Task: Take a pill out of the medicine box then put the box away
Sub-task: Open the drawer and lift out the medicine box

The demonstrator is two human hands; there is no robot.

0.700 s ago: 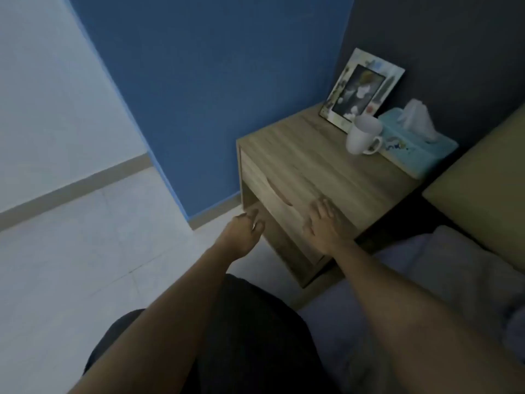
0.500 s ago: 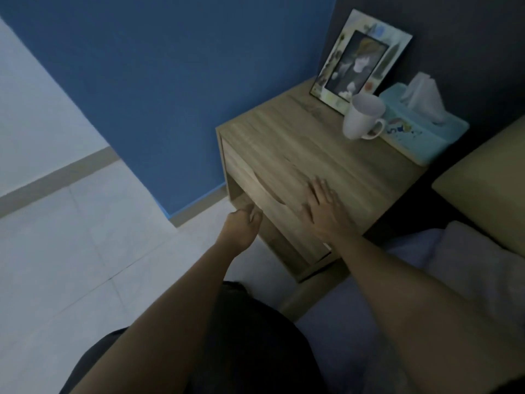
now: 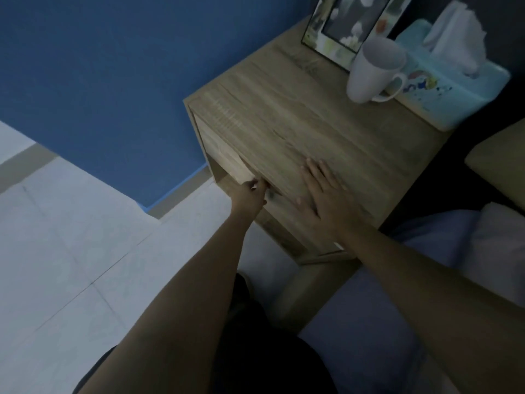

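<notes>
Stuff on top: a white ceramic mug (image 3: pixel 372 72) with its handle facing the bed side stands at the back of the nightstand, touching or just about touching a light blue tissue box (image 3: pixel 451 92) with white tissue poking out. Behind the mug leans a pale-bordered picture frame (image 3: pixel 341 27), top cut off by the edge of the view.

In the way: nothing sits between the hands and the drawer front, the front half of the top is bare wood.

Surface: a light wood-grain bedside cabinet (image 3: pixel 298 132) with one drawer (image 3: pixel 227 163) at the top of its front and an open gap below.

Room: pretty dim. Blue wall (image 3: pixel 113 81) on the left, darker wall behind the cabinet, pale tiled floor (image 3: pixel 56 251), bed with greyish-blue bedding (image 3: pixel 397 308) and a tan headboard (image 3: pixel 500 155) on the right.

Left hand: the person's left hand (image 3: pixel 250 196) is curled at the drawer front, fingers hooked on its edge, so it's gripping the drawer.

Right hand: the right hand (image 3: pixel 326 194) lies flat, fingers spread, palm down on the cabinet top near the front edge, holding nothing.

Medicine box: can't see it anywhere, so no telling where it is or how it looks.
</notes>
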